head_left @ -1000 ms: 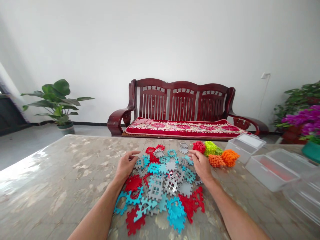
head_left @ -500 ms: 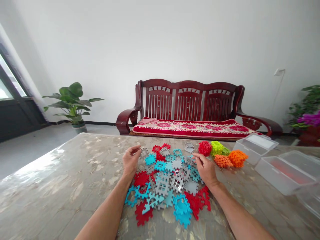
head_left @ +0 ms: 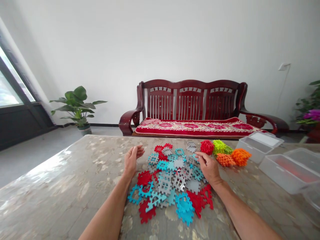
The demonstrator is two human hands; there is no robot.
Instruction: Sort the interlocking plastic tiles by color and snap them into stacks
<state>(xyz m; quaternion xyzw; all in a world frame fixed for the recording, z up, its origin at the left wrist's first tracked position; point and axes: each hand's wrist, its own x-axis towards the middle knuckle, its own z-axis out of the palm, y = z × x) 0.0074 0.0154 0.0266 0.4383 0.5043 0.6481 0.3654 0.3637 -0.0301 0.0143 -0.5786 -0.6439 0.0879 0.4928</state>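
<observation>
Your tiles (head_left: pixel 164 186) lie loose on the counter (head_left: pixel 62 193), in one spread heap between your forearms, running from just in front of you to a little beyond your fingers. As far as the view shows, little looks done with them: red, blue and grey are mixed, many overlap, and no built shape stands up among them. Whether any two are locked together, you can't tell from here. Your left hand (head_left: pixel 132 159) is at the far left edge of the heap, fingers loosely spread and nothing seen in them. Your right hand (head_left: pixel 208 166) is over the heap's right side, thumb and forefinger near each other by some blue and grey tiles; you can't tell whether they touch or hold one. Past that hand, the red lump (head_left: pixel 207 147), the green lump (head_left: pixel 219 147) and the orange lumps (head_left: pixel 241 156) sit grouped apart from the tiles. The back box (head_left: pixel 250 150) and the near box (head_left: pixel 277 176) stand further right, with something red showing in the near one. By the look of it, nearly all the tile work is left.
</observation>
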